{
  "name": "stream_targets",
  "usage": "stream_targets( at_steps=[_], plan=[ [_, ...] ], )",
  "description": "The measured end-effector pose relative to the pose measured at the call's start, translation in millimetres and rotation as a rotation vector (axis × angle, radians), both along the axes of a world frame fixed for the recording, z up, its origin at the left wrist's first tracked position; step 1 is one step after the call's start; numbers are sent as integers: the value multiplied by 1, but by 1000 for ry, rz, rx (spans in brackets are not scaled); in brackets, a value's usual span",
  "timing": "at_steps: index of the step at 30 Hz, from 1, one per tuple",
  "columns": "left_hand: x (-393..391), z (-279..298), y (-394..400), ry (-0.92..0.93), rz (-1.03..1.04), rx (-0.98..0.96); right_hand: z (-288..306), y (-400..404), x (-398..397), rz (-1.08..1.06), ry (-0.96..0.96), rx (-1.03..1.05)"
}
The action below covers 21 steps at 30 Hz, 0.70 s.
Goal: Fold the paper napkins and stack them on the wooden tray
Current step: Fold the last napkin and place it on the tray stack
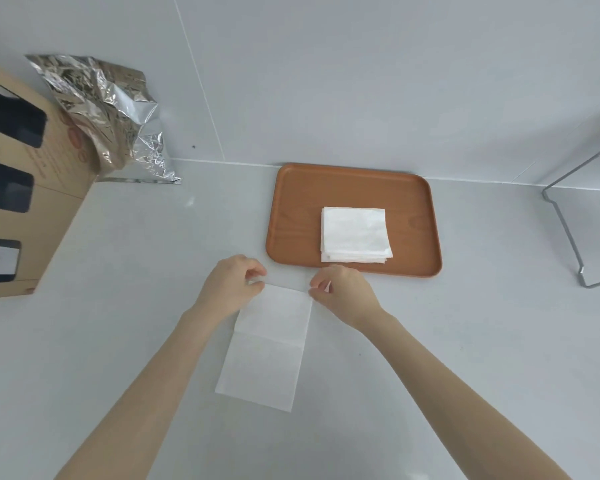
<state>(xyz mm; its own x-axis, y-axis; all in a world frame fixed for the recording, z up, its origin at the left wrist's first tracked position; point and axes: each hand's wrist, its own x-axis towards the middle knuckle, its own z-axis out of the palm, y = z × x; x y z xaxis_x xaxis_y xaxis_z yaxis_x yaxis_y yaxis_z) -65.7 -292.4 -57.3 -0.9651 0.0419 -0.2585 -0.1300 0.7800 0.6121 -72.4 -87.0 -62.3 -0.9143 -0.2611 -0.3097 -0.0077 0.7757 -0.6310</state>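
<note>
left hand (234,284) and right hand (340,291) each pinch a far corner of the napkin (267,344) on the counter (136,271). folded stack (354,234) sits on the tray (298,202).

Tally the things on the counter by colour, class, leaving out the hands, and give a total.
White: 2, the flat napkin and the napkin stack
Brown: 2, the wooden tray and the cardboard box
Silver: 2, the foil bag and the metal rack
Total: 6

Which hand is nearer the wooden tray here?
Right. The right hand pinches the napkin's far right corner just below the wooden tray's near edge, close to the napkin stack. The left hand holds the far left corner, further left of the tray.
</note>
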Motion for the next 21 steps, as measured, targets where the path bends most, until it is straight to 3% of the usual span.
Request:
stream_targets(
  at_steps=[6,12,21],
  plan=[
    [12,-7,-1,-44,-12,-112,-12,-15,12,-6,11,108],
    [13,-8,-1,-27,-15,-103,-13,-22,13,-14,22,138],
    [34,1,-8,75,76,79,10,-15,29,-38,120,-62]
  ],
)
